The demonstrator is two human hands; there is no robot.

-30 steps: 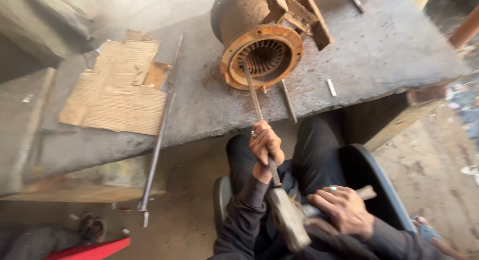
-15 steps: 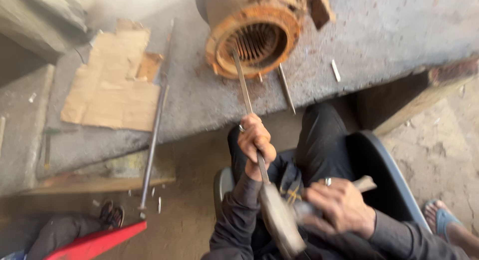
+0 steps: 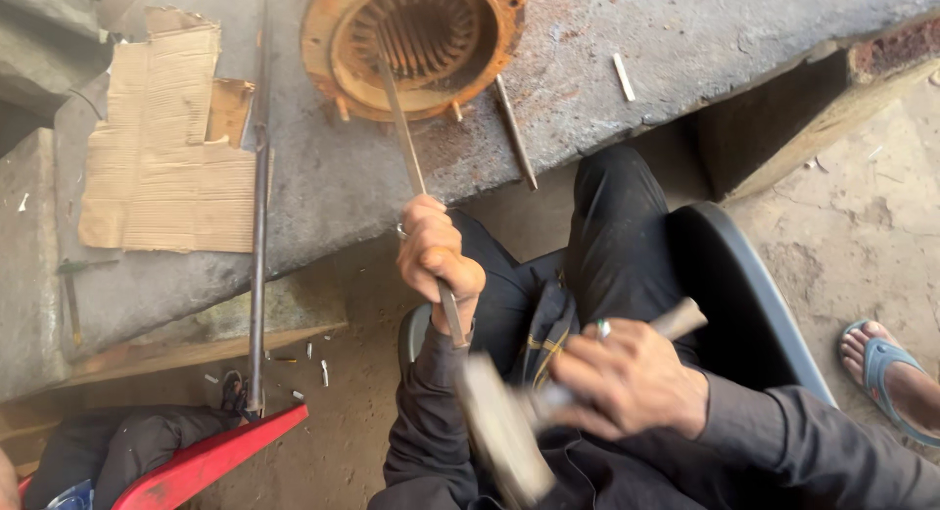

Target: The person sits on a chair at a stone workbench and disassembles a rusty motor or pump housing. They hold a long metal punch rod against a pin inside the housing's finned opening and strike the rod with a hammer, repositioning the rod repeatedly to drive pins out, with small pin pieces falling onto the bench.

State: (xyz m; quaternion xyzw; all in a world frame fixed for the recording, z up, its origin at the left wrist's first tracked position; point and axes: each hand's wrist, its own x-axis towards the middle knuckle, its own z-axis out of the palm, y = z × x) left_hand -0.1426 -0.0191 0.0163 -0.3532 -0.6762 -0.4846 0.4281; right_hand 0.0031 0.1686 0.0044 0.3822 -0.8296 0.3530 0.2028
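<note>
Now, both hands grip tools at the frame's middle.
Left hand (image 3: 439,260) clasps a metal rod (image 3: 406,143) reaching into the rusty motor shell (image 3: 416,40); right hand (image 3: 627,383) clutches a blurred hammer (image 3: 504,437).

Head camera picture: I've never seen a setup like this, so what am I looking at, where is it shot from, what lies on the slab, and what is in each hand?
This is one view, from a camera on the person's head looking down at their own lap and hands. There is no machine arm, just two bare hands. The person sits in a dark chair before a rough concrete slab.

On the slab lies a rusty round motor housing with slotted ribs inside, a torn piece of cardboard, a long metal rod, and a few short metal pins.

The left hand grips a thin metal bar, whose far end reaches into the housing. The right hand holds a hammer by its wooden handle; its head is blurred. At the right edge, another person's foot in a blue sandal shows.
</note>
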